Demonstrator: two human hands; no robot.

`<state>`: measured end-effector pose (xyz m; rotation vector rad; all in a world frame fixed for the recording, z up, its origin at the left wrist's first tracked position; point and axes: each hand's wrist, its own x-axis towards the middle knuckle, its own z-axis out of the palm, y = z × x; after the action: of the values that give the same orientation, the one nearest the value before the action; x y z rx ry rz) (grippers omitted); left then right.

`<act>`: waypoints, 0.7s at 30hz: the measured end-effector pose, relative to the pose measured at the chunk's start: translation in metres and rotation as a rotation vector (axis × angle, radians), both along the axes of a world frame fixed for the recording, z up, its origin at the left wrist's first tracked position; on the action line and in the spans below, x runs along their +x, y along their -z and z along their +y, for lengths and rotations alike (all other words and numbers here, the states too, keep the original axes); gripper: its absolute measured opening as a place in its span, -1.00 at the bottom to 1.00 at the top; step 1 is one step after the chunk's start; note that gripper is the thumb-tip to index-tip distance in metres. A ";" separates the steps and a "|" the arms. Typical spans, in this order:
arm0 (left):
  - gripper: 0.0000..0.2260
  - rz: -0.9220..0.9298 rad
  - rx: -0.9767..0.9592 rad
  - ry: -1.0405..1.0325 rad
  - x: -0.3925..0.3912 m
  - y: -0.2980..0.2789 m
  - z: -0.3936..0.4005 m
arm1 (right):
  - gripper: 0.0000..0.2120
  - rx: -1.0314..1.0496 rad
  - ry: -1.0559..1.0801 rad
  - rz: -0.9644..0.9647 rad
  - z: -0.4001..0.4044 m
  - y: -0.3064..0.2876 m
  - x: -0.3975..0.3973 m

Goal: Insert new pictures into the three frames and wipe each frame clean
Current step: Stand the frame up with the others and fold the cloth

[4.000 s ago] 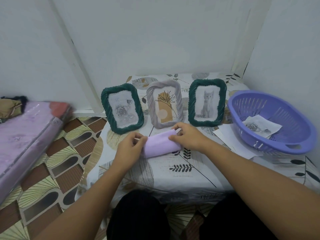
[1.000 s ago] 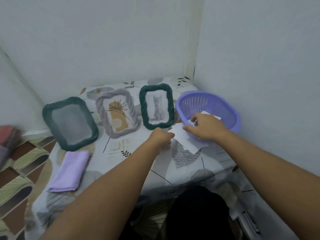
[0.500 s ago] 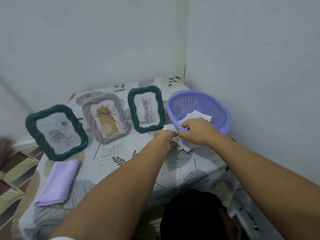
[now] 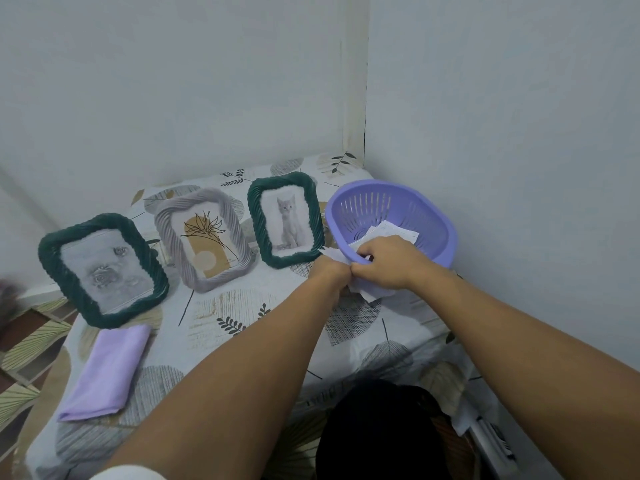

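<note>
hands: both hands are meeting at the near rim of the basket, by the table's far right corner.
right hand (image 4: pixel 388 261): fingers are curling over the loose paper sheets (image 4: pixel 372 292), pinching them against the rim.
left hand (image 4: pixel 334 270): knuckles are touching the right hand; fingers are hidden, so cannot tell whether it's gripping paper or just steadying.
basket (image 4: pixel 440 216): purple, slotted, holding more folded prints (image 4: pixel 394 232).
frames: three are standing upright in a row along the far edge: green rose frame (image 4: pixel 100 270) nearest the left edge, grey twisted frame (image 4: pixel 204 239) in the middle, green cat frame (image 4: pixel 285 218) just beside the basket.
cloth (image 4: pixel 104 372): folded, lilac, lying near the left edge in front of the rose frame, untouched.
handling, my read: prints are light, thin and floppy, creasing easily, probably sticking together. Pinch one sheet by a corner or edge, keep fingers off the printed face.
frames, my read: rigid but likely glazed; hold by the side mouldings.
</note>
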<state>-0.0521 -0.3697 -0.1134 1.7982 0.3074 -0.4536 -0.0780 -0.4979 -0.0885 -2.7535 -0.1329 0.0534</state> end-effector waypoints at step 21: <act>-0.78 -0.088 -0.185 -0.014 -0.013 0.001 0.096 | -0.62 0.043 0.045 0.065 0.001 -0.004 -0.002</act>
<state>-0.0653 -0.2738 -0.1145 1.6295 0.2101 -0.3794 -0.0799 -0.4966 -0.0843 -2.7075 -0.0538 0.1260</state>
